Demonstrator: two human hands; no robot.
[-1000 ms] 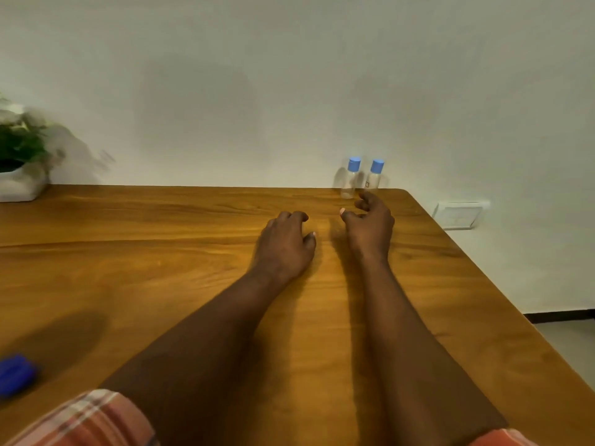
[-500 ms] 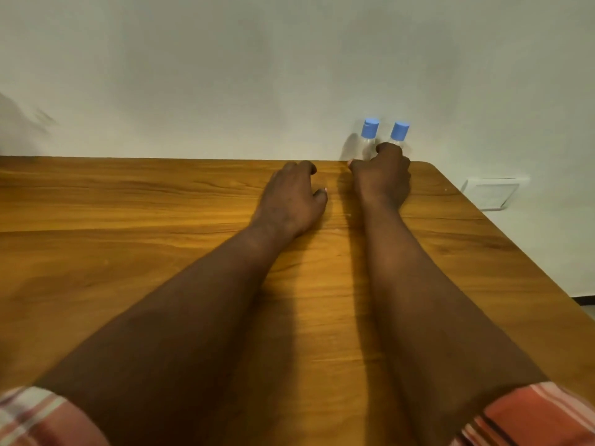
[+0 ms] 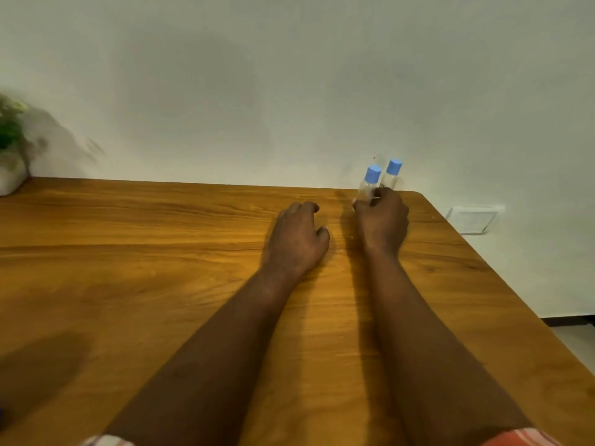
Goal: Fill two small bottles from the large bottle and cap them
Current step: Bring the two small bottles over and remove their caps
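1. Gripping the two small bottles together in the right hand, with the fingers curling round their lower bodies at the far right corner of the table. A second ago, only reaching toward them with the fingers apart and just short.
2. Leaning both bottles slightly to the right, blue caps still screwed on, where earlier they were standing upright near the wall. Not showing whether their bases are already leaving the table.
3. Keeping the left hand resting on the table just beside the right, fingers loosely curled and holding nothing.
4. Judging from this: only just starting the fetching step, with uncapping, filling and recapping all still to come. Not seeing the large bottle anywhere in view.
5. Finding no brand, label or writing to read. Showing only clear, plain bottles, a blank white wall plate to the right, and a blurred plant at the left edge.
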